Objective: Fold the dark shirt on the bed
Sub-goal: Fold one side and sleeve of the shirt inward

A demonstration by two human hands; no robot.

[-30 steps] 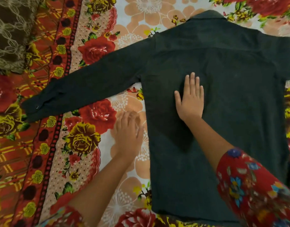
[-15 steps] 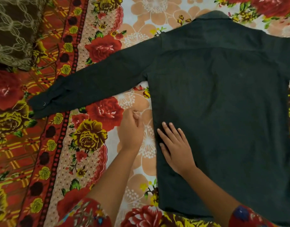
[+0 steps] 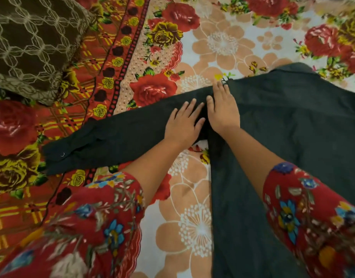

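Both hands lie flat and spread, left hand (image 3: 183,123) on the sleeve (image 3: 112,137) and right hand (image 3: 222,111) at the shoulder of the dark shirt (image 3: 293,137) spread on the bed (image 3: 222,43), so nothing's pinched and I'd guess the sleeve could bunch or fold over crooked.

Soft, even indoor light covers the scene, moderately bright, with no glare and no hard-edged shadows. A faint shadow sits under the right hand (image 3: 222,115) and its forearm on the dark shirt (image 3: 293,125), whose fabric reads nearly black with little texture. The wide-angle lens bends the floral bedsheet (image 3: 192,197) toward the edges. The patterned sleeves (image 3: 104,227) near the bottom are smeared and soft; overall detail looks slightly compressed.
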